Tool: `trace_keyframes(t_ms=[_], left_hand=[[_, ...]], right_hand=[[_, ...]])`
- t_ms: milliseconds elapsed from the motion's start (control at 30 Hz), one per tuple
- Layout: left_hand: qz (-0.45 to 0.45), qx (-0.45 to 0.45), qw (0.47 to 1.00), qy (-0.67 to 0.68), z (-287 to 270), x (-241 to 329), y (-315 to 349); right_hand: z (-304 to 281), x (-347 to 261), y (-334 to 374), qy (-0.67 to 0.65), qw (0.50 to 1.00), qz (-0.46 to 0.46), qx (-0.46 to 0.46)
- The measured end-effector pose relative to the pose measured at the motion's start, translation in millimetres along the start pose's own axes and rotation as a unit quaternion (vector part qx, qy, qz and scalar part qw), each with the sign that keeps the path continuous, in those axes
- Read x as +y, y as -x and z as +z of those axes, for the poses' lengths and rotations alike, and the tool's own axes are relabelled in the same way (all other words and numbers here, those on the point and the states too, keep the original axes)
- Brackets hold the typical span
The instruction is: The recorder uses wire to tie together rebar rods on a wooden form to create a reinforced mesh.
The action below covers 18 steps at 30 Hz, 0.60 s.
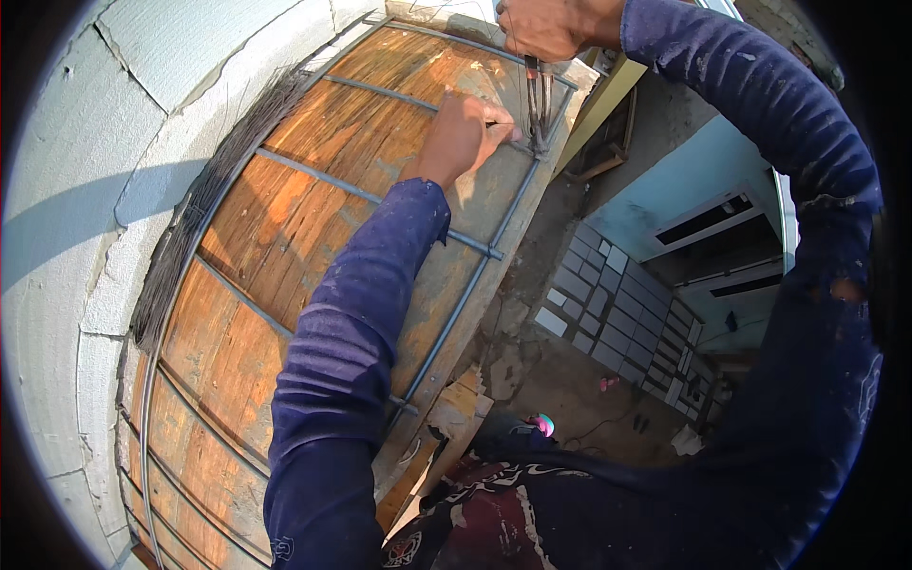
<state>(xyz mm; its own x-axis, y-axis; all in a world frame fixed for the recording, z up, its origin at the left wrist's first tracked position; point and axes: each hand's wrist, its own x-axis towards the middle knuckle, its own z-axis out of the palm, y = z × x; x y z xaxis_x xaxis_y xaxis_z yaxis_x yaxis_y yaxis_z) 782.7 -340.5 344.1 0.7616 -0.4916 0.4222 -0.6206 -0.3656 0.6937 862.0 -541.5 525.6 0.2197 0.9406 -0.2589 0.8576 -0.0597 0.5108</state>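
My right hand [546,28], at the top of the view, is closed round the handles of a pair of pincers [538,100]. The pincers point down, their jaws at the corner where a steel crossbar [380,92] meets the long edge bar [518,201]. Just left of the jaws, my left hand [465,136] is closed, thumb and fingers pinched on the end of that crossbar. Any tie wire in its fingertips is too small to make out. Under the bars lie wooden boards [275,214] smeared with grey cement.
A bundle of thin dark wire [214,190] lies along the pale block wall [57,256] at the left. More crossbars run across the boards toward me. Beyond the boards' right edge is a drop to the ground, with grey paving [608,294] and a light-blue wall [665,204].
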Motion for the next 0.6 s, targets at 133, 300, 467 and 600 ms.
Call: trace_keyframes(t_ms=[133, 300, 467, 600], left_hand=[[0.059, 0.019, 0.998, -0.031, 11, 5, -6], [-0.005, 0.034, 0.999, 0.029, 6, 4, 3], [-0.037, -0.018, 0.999, 0.001, 1, 6, 1], [-0.052, -0.012, 0.998, -0.021, 4, 0, -5]], right_hand=[[-31, -12, 50, -0.461, 0.872, 0.149, -0.064], [-91, -53, 3, -0.358, 0.58, 0.38, -0.626], [-114, -84, 15, -0.079, 0.839, 0.211, -0.495], [-118, -100, 53, 0.243, 0.958, -0.065, -0.139]])
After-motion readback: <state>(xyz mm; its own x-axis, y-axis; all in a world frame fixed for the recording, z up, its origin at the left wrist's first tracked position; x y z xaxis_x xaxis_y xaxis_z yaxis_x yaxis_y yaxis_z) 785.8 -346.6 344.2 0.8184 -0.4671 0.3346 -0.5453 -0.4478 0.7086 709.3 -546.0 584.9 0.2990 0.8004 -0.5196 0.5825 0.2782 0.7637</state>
